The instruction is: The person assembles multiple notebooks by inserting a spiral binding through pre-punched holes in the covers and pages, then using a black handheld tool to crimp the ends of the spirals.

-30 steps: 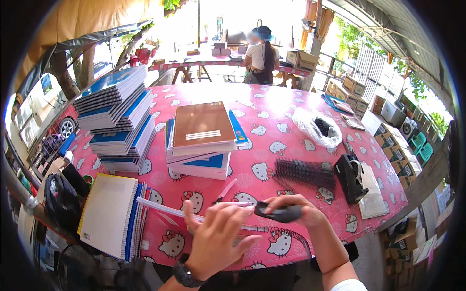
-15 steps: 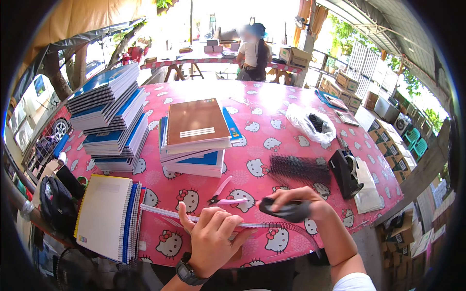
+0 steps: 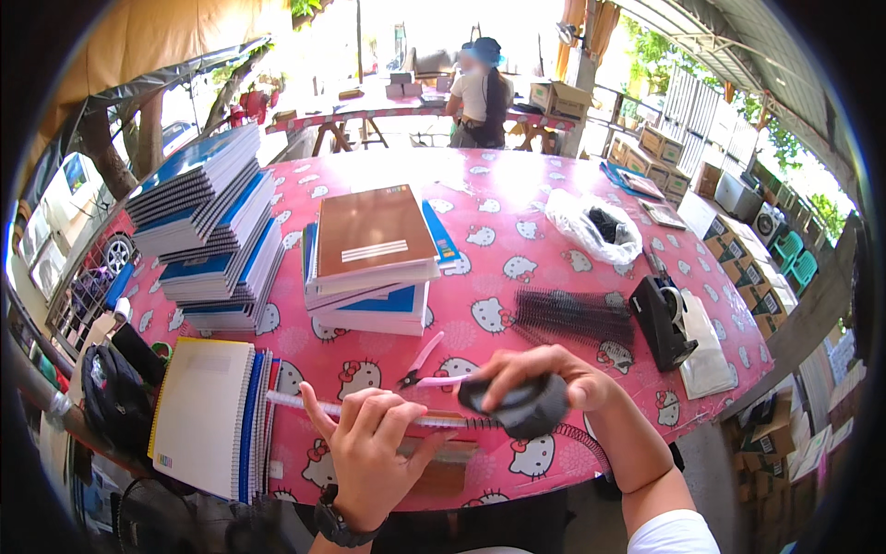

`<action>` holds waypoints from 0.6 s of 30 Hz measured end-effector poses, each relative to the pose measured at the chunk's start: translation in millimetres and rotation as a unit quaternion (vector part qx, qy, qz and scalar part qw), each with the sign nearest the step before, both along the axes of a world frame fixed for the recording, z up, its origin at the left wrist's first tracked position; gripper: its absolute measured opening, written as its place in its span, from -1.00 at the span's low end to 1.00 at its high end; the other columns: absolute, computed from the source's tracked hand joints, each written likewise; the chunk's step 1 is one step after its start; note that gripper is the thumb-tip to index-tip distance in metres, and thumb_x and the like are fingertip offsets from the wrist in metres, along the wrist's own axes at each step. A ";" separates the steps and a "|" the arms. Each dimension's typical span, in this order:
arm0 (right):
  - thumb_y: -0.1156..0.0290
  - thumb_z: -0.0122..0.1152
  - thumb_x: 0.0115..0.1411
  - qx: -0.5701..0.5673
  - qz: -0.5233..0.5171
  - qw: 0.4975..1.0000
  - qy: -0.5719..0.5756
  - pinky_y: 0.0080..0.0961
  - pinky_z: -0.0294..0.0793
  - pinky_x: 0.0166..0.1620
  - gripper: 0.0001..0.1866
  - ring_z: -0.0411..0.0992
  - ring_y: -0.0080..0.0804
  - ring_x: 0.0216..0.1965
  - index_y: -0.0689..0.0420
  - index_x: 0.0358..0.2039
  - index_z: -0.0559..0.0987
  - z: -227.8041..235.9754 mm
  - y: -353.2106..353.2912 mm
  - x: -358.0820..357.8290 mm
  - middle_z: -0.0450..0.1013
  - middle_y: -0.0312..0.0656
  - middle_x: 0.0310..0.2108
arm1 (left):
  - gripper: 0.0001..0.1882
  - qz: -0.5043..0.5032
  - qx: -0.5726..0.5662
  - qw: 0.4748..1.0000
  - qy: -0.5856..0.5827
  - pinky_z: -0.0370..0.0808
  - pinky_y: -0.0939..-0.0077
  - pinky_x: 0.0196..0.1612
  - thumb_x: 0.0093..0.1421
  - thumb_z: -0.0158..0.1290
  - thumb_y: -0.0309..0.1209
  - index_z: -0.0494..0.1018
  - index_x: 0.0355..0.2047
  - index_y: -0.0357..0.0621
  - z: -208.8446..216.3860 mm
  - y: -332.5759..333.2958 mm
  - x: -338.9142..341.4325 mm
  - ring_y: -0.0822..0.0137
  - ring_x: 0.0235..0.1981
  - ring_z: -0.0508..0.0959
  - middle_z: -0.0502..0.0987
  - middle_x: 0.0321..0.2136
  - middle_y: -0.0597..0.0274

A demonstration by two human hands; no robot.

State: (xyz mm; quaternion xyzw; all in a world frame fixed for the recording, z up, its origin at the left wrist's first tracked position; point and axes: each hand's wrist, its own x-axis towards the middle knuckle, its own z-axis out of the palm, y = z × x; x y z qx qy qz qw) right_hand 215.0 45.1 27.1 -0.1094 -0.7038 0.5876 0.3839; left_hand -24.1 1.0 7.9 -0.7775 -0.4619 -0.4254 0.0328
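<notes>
A pink surface [image 3: 517,198] printed with white cartoon cats carries a tall slanted stack of blue spiral notebooks [image 3: 208,226] at the left. A shorter pile topped by a brown book [image 3: 372,231] with a pale label strip stands mid-surface. A white-covered notebook [image 3: 205,415] lies at the near left edge. The left hand [image 3: 369,452], fingers spread, presses on a long spiral binding coil [image 3: 434,422]. The right hand [image 3: 544,374] grips a black tool [image 3: 517,404] on that coil. Black binding combs [image 3: 572,316], a tape dispenser [image 3: 663,321] and pink pliers [image 3: 420,362] lie beyond.
</notes>
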 end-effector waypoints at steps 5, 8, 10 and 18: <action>-0.10 0.18 0.00 0.074 -0.153 0.951 -0.259 -0.37 0.29 0.00 -0.41 0.37 -0.24 -0.14 0.16 -0.16 0.57 -6.9 12.3 2.7 0.46 -0.05 -0.21 | -0.66 0.002 0.005 1.000 -0.002 -0.28 -0.20 0.27 -0.23 0.32 -0.12 0.51 -0.47 0.06 -1.5 2.4 -2.8 0.32 -0.24 0.47 0.46 -0.45 0.40; -0.10 0.16 0.03 -0.039 0.000 0.999 -0.019 -0.38 0.28 0.02 -0.42 0.38 -0.25 -0.12 0.16 -0.17 0.57 -0.7 1.3 -8.4 0.48 -0.06 -0.23 | -0.65 -0.001 -0.007 1.000 -0.010 -0.30 -0.21 0.27 -0.25 0.33 -0.13 0.51 -0.46 0.07 -3.1 5.0 -7.2 0.32 -0.24 0.47 0.47 -0.45 0.40; -0.17 0.13 0.03 0.030 -0.123 0.944 -0.303 -0.33 0.26 0.04 -0.39 0.37 -0.23 -0.09 0.17 -0.19 0.58 -11.2 17.8 -6.8 0.47 -0.04 -0.24 | -0.66 -0.005 -0.011 1.000 0.000 -0.30 -0.21 0.27 -0.24 0.33 -0.13 0.52 -0.46 0.07 -1.7 6.1 -7.7 0.31 -0.23 0.47 0.47 -0.45 0.40; -0.22 0.16 -0.01 0.090 -0.133 0.911 -0.380 -0.42 0.18 0.11 -0.28 0.32 -0.35 0.00 0.26 -0.17 0.55 7.0 29.6 -27.1 0.47 -0.12 -0.18 | -0.49 -0.010 -0.011 0.999 -0.029 -0.29 -0.17 0.27 -0.21 0.32 -0.09 0.46 -0.27 -0.02 -3.2 8.5 -23.0 0.33 -0.29 0.49 0.47 -0.48 0.36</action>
